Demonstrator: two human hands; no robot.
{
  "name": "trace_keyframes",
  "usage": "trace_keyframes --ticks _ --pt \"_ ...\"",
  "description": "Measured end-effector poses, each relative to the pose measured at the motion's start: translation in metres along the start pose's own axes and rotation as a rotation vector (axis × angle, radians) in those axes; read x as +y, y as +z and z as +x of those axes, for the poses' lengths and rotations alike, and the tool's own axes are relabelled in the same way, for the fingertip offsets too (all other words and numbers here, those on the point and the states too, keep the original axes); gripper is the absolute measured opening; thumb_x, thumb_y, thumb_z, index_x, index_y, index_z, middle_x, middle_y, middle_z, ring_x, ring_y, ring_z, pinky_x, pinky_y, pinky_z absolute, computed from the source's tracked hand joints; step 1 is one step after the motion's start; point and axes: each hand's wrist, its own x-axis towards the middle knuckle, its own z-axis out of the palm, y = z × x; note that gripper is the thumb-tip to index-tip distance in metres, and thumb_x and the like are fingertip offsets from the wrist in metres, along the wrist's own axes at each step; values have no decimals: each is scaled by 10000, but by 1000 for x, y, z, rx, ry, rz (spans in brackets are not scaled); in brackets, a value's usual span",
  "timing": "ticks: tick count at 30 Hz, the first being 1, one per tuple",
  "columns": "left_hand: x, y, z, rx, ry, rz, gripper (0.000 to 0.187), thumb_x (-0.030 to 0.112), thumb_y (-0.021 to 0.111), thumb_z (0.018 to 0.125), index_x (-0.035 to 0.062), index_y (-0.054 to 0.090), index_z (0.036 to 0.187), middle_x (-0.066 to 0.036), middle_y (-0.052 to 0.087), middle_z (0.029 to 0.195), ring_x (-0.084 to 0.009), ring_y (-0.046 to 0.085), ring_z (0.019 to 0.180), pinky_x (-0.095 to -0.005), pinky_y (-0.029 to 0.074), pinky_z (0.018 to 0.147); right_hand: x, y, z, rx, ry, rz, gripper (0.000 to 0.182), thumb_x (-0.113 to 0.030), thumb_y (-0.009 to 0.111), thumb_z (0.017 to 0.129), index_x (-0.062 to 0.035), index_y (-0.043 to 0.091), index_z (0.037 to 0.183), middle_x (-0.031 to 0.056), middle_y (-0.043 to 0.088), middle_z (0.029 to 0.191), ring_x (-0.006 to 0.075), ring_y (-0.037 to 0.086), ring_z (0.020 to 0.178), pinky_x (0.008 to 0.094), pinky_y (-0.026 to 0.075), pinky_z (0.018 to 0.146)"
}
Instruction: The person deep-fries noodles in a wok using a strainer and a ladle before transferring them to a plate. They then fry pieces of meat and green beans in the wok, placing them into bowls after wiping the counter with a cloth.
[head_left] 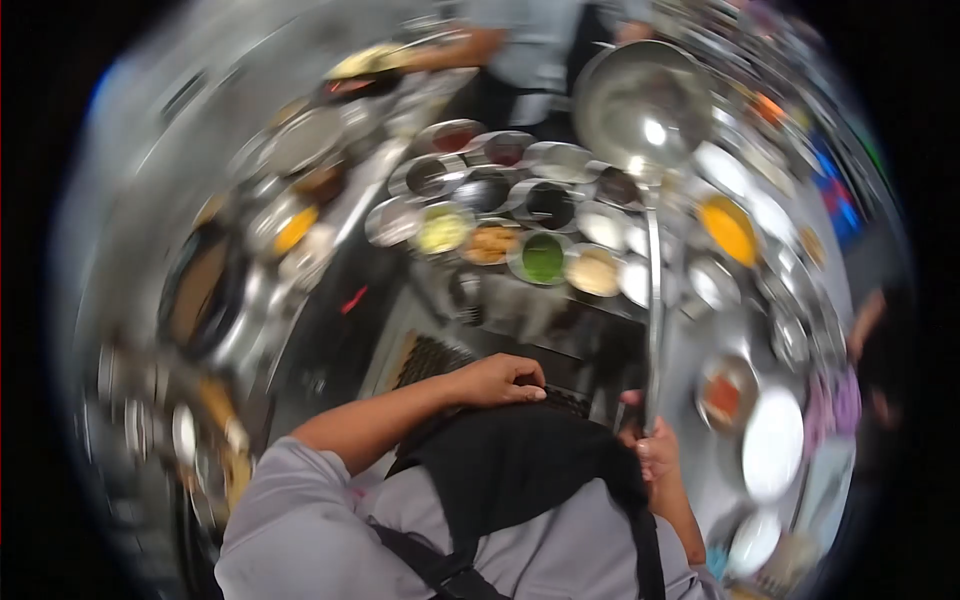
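Observation:
My right hand [657, 452] is wrapped round the long handle of a big metal ladle [655, 290]. The handle stands up from my fist, and its round, shiny bowl is at the top of the view. My left hand [500, 381] is in front of my black apron, beside a dark ridged grating [433, 362]. Its fingers are curled in loosely and I see nothing in them. Beyond my hands stand rows of metal bowls with chopped green herbs [543, 258], brown pieces [491, 242], a pale paste [592, 270] and dark sauces [549, 204].
Across the counter, a person [535, 55] stretches an arm to a pan with yellow food [368, 63]. White plates [772, 443] and a bowl of orange food [728, 229] line the right counter. A dark-rimmed pan [203, 287] stands at left. Motion blurs the edges.

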Motion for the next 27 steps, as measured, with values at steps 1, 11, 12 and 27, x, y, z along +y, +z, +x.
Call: trace_keyframes --ticks 1,11,12,27 --pt "13 -15 -41 128 62 107 257 239 644 939 28 633 1086 -103 645 1000 -205 624 989 -331 483 853 10 -3 30 -80 -12 13 776 -41 719 751 -37 356 1436 82 461 600 62 337 357 197 290 288" --pt "-70 -94 -242 1052 103 -879 196 170 604 962 31 581 1099 -101 654 945 -190 646 883 -316 528 775 84 206 313 -578 477 38 652 -61 567 915 -95 270 1495 7 395 595 87 389 390 251 349 363" --pt "-111 -114 -241 1180 137 -1061 195 168 612 957 47 573 1104 -82 646 949 -171 647 859 -305 539 754 96 224 337 -589 461 -82 636 -69 558 922 -103 276 1491 7 394 601 90 397 396 259 357 373" --pt "-280 -293 -225 1292 66 -1647 218 106 487 969 -1 555 1147 -152 598 1144 -304 614 1026 -463 543 874 230 320 521 -422 482 -1033 489 -39 581 865 -50 450 1337 1 485 615 109 470 440 256 397 408"
